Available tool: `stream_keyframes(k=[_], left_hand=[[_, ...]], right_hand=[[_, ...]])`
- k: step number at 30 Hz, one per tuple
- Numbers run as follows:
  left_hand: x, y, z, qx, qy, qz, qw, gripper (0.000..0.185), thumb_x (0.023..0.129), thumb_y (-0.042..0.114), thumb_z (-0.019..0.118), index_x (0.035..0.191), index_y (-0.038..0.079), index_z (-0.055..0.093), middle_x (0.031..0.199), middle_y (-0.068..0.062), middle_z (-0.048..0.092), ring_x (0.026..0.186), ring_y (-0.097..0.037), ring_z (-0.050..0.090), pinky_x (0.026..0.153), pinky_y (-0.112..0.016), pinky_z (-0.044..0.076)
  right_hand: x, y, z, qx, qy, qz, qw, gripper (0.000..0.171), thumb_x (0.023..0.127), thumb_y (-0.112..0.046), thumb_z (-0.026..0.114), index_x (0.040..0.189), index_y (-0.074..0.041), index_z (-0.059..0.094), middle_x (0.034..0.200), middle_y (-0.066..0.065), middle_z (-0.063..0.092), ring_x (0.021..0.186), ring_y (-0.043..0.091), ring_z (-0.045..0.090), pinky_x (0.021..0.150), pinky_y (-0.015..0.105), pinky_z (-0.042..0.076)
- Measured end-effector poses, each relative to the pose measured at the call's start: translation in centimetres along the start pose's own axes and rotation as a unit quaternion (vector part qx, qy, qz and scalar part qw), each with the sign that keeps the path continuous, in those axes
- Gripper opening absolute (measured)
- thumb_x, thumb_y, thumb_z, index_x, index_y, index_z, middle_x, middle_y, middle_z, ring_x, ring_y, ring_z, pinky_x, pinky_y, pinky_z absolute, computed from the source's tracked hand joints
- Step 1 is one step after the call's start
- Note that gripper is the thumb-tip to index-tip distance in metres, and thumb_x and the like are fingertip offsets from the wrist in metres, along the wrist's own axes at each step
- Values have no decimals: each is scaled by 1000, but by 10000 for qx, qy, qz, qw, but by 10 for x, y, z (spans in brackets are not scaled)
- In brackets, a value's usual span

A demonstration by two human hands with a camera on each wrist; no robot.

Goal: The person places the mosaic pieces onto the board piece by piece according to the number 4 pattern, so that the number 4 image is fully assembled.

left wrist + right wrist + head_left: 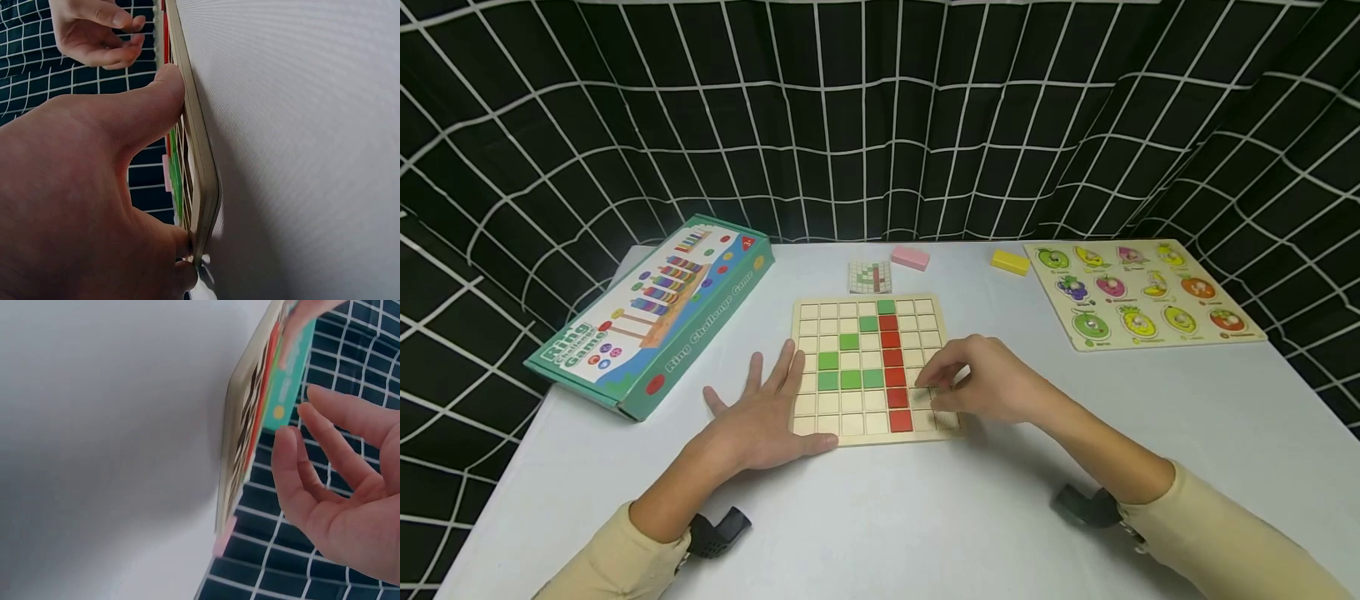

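Note:
A wooden grid board (pixel 820 404) lies at the table's middle, carrying a column of red tiles (pixel 892 358) and a cluster of green tiles (pixel 850 372). My left hand (pixel 763 408) lies flat with spread fingers at the board's near left corner, its thumb against the front edge of the board (pixel 203 175). My right hand (pixel 970 379) hovers over the board's near right squares with loosely curved fingers; no tile shows in it. In the right wrist view the right hand (pixel 337 487) is relaxed and empty beside the board (pixel 240 425).
A teal Ring Challenge Game box (pixel 655 317) lies at the left. A fruit peg puzzle (pixel 1142 292) sits at the back right. Behind the board are a small pattern card (pixel 870 276), a pink block (pixel 910 257) and a yellow block (pixel 1009 262). Black gridded cloth surrounds the white table.

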State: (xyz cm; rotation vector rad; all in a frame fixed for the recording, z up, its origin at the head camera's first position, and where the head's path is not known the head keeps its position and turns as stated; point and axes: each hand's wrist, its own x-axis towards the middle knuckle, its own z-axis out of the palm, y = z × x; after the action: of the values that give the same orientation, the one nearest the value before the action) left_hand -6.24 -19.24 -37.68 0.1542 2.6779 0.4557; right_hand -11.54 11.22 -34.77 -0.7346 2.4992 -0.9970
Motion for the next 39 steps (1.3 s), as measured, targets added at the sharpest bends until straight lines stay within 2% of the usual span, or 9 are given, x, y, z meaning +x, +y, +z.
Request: stream_keyframes(k=[8, 19, 23, 28, 32, 39], left_hand=[[1, -4, 1, 36, -15, -33, 10000, 122, 85, 71, 70, 168, 10, 5, 177, -6, -9, 159, -51, -9, 97, -96, -6], [2, -5, 1, 31, -28, -22, 10000, 122, 84, 72, 69, 169, 11, 5, 177, -5, -10, 159, -50, -9, 97, -96, -6], [2, -4, 1, 22, -23, -9, 10000, 122, 85, 72, 69, 169, 11, 6, 177, -5, -10, 159, -50, -9, 97, -95, -6], [3, -3, 1, 24, -7, 1, 10000, 122, 84, 72, 69, 169, 11, 6, 177, -5, -10, 159, -50, -8, 97, -95, -6], [3, -3, 1, 20, -4, 6, 10000, 122, 84, 72, 70, 169, 11, 6, 177, -5, -10, 159, -50, -9, 97, -95, -6], [2, -2, 1, -19, -13, 15, 10000, 122, 84, 72, 70, 168, 10, 6, 177, -6, -9, 159, -51, -9, 97, -96, -6]], right_hand=[[-13, 11, -15, -231, 389, 241, 9987, 23, 84, -4, 83, 106, -12, 82, 101, 4, 76, 92, 22, 67, 83, 30, 61], [-36, 27, -33, -219, 845, 537, 9947, 29, 83, -9, 86, 111, -13, 80, 108, 7, 75, 96, 21, 66, 78, 25, 56], [-44, 36, -40, -71, 1071, 824, 9908, 29, 84, -10, 86, 112, -13, 80, 112, 9, 75, 96, 20, 65, 74, 25, 54], [-52, 47, -50, 76, 1205, 1184, 9856, 31, 84, -10, 84, 114, -10, 78, 104, 11, 74, 90, 17, 66, 68, 26, 55], [-57, 57, -56, 130, 1216, 1420, 9823, 33, 84, -12, 84, 116, -7, 76, 103, 10, 74, 88, 15, 66, 69, 25, 52], [-60, 77, -63, 891, 1068, 1951, 9709, 45, 86, -15, 83, 126, 0, 68, 110, 10, 69, 86, 14, 67, 75, 28, 58]])
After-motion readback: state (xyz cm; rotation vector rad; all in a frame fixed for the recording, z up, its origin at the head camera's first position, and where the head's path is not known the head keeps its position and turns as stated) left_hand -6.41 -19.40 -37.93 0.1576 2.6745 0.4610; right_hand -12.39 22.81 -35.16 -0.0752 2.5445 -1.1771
